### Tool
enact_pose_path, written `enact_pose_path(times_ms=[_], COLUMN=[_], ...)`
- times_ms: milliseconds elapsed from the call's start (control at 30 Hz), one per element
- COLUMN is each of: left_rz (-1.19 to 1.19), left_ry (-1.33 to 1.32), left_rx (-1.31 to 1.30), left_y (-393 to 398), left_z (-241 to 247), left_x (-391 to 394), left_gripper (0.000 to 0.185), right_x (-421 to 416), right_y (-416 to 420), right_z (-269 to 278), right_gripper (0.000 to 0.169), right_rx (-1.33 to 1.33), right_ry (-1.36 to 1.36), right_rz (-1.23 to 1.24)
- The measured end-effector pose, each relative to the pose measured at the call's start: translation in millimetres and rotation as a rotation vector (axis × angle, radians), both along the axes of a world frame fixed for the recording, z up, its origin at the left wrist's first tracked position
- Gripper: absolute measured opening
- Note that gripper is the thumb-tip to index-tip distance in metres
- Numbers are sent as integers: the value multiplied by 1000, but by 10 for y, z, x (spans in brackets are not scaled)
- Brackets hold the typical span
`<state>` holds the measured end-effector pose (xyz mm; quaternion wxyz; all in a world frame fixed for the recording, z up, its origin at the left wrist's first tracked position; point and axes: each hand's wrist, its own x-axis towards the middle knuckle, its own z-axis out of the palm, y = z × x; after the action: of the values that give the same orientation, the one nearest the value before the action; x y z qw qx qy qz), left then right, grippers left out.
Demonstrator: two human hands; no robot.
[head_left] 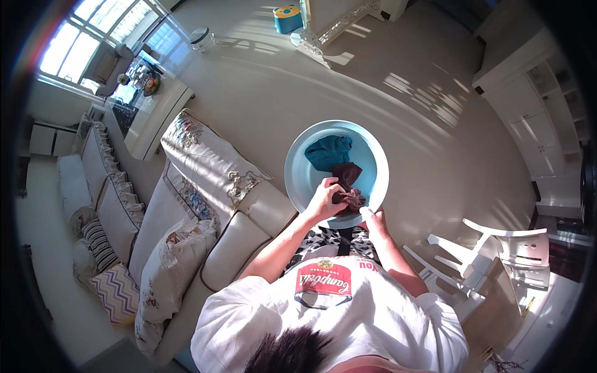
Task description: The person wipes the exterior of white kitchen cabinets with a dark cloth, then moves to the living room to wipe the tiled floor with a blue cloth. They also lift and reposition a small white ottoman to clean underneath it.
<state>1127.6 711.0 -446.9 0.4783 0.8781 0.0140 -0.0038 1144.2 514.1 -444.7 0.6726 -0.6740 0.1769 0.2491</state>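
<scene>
In front of my body is a round, pale blue basin (pixel 294 161). My left hand (pixel 326 200) reaches in over its near left edge, fingers curled on a dark brown cloth (pixel 347 175). That cloth is bunched up, and a reddish-brown gathered part (pixel 356 200) of it, or a separate piece, shows beside the fingertips. On the near right, my right hand (pixel 374 221) grips the basin's rim, thumb on top and fingers mostly hidden. A crumpled teal cloth (pixel 329 153) lies at the far side of the basin's bottom.
To the left stands a cream sofa (pixel 266 203) with floral covers and cushions (pixel 172 275). Beyond it is a low table (pixel 158 112) bearing a fruit bowl (pixel 151 86). White chairs (pixel 522 247) are at right, near white cabinets (pixel 531 126). A blue-and-yellow stool (pixel 288 21) stands far ahead.
</scene>
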Motion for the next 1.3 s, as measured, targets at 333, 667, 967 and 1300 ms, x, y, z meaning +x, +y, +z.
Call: enact_pose_path(times_ms=[333,667,967,1300], left_rz=[313,439,605,657], left_ry=[161,157,96,60], left_rx=[98,-1225,-1680,-1885], left_y=[1363,3897,5797,8195], left_z=[11,564,33,-110], left_x=[1814,3074,4175,4932], left_gripper=[43,44,39,60], right_x=[2094,3520,4910,6463], right_y=[1784,3815,5657,8114], right_z=[112,296,-207,-499], right_gripper=[27,34,30,30], right_rx=[-30,133,26,234], right_ry=[78,191,326,592], right_rz=[244,259,286,148])
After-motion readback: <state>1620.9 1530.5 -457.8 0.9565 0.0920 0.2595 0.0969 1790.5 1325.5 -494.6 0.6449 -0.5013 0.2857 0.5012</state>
